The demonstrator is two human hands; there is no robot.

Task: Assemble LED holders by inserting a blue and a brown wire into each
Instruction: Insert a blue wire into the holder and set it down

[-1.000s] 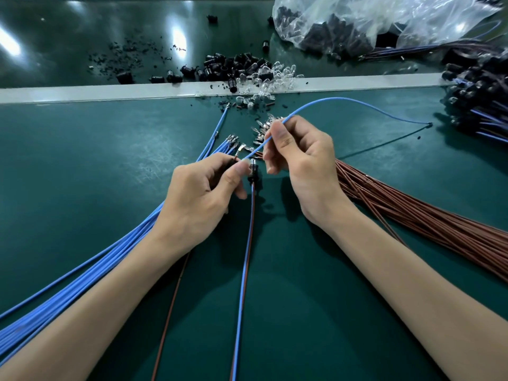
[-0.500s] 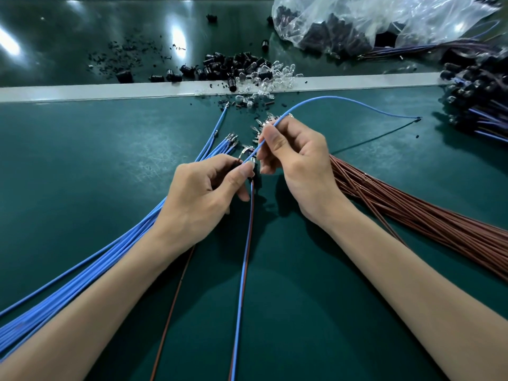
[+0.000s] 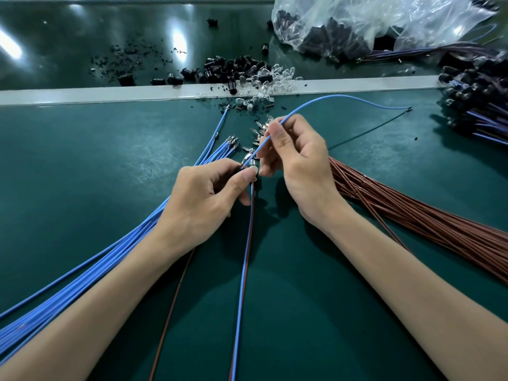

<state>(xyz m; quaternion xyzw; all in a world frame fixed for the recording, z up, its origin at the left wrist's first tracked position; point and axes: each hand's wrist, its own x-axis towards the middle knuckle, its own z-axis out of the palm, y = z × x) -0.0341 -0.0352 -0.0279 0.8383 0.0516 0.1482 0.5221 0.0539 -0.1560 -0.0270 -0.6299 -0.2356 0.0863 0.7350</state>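
My left hand (image 3: 209, 199) pinches a small LED holder (image 3: 253, 167) between thumb and fingers at the middle of the green mat. A blue and a brown wire pair (image 3: 243, 270) trails from under it toward me. My right hand (image 3: 295, 160) pinches a loose blue wire (image 3: 343, 99), whose near end meets the holder and whose far end arcs right above the mat. A single brown wire (image 3: 173, 303) runs out from under my left hand. The holder is mostly hidden by my fingers.
A bundle of blue wires (image 3: 90, 273) fans to the left, a bundle of brown wires (image 3: 428, 218) lies to the right. Black holders and clear LEDs (image 3: 247, 75) are heaped by the white strip (image 3: 82, 93). A plastic bag (image 3: 371, 26) and finished assemblies (image 3: 478, 105) sit at the right.
My right hand has brought the blue wire's near end down to the holder in my left hand. The wire's free end has shifted slightly left.
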